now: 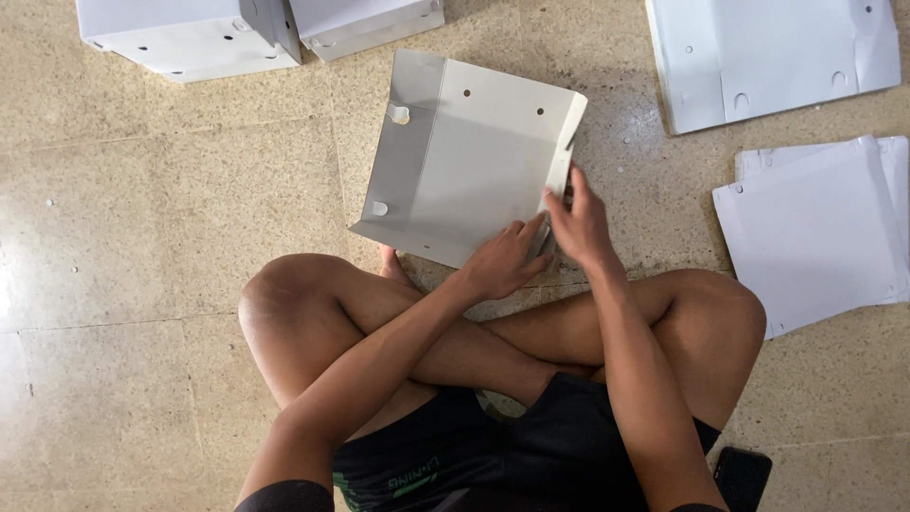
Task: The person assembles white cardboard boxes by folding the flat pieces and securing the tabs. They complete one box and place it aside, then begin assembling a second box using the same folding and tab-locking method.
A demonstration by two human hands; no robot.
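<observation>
a person sits cross-legged on a speckled tile floor (142,190), seen from above. a half-folded white cardboard box blank (464,156) lies flat on the floor just ahead of the crossed shins, its side walls raised. both hands meet at its near right corner. the left hand (507,261) presses down on the near edge, fingers flat, seemingly to keep the sheet from sliding. the right hand (576,223) has its grip closed on the raised right flap (561,156), thumb and fingers pinching the card as if to bend it inward. beyond the grip, at the far edge of view, sit 2 finished white boxes (190,33). to the right of the grip lie flat unfolded blanks (815,228), within easy reach. a dark phone (741,477) rests by the right knee.
</observation>
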